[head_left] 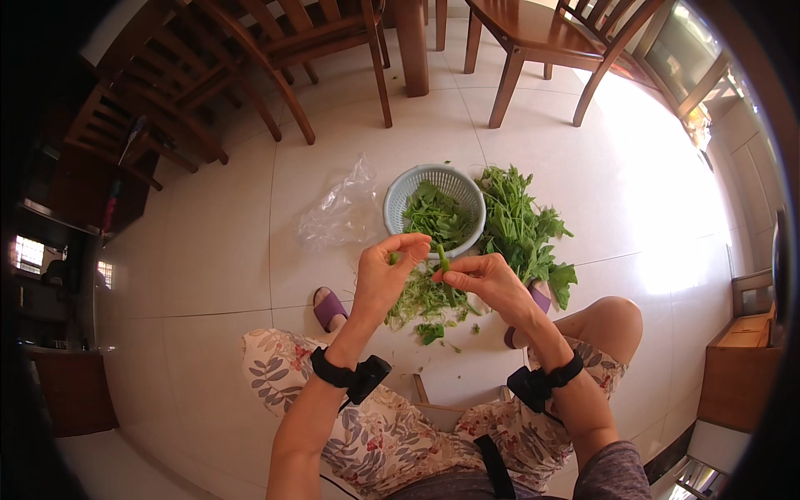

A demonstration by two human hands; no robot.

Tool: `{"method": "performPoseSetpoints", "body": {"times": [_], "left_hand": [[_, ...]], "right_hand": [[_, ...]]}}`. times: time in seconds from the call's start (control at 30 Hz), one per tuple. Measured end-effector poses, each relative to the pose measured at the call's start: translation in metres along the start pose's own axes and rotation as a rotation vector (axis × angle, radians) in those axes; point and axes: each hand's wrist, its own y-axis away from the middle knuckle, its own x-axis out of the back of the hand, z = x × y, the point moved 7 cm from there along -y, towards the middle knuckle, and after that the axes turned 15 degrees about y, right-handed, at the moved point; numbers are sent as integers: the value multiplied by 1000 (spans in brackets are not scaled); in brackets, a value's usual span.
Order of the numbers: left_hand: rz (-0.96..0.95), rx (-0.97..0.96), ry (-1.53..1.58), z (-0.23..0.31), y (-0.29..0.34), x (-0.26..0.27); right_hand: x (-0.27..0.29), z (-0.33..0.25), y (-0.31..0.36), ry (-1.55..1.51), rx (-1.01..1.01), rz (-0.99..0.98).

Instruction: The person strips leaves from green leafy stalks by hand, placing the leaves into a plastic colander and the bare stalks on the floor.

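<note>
Above the tiled floor (pixel 217 250), both hands pinch one green vegetable stem (pixel 442 258) — left hand (pixel 390 271) and right hand (pixel 487 279) closed on it — just in front of a pale plastic colander (pixel 396 196) (holding picked leaves), trimmings (pixel 425 302) below.

Stem (pixel 442 258) lower part hidden by right hand (pixel 487 279); chairs (pixel 542 42) cut by top edge

basket (pixel 400 193) between bag (pixel 337 212) and greens (pixel 525 225)
</note>
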Motion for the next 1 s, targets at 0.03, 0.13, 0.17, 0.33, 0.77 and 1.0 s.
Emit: {"method": "performPoseSetpoints", "body": {"times": [0.03,0.13,0.17,0.33,0.77,1.0], "left_hand": [[-2,-2,-19,4,0,-1],[-113,44,-193,10,7,-12],[-105,-8,-220,12,8,-13],[-84,-173,-303,25,12,-18],[-128,207,613,21,3,18],[-118,323,233,0,8,-2]], "right_hand": [[1,2,0,16,-21,1],[0,0,2,-59,5,1],[-1,2,1,-47,-13,-11],[-6,13,-3,-193,0,-43],[5,27,-9,-506,-59,25],[4,32,-10,-447,-109,56]]}}
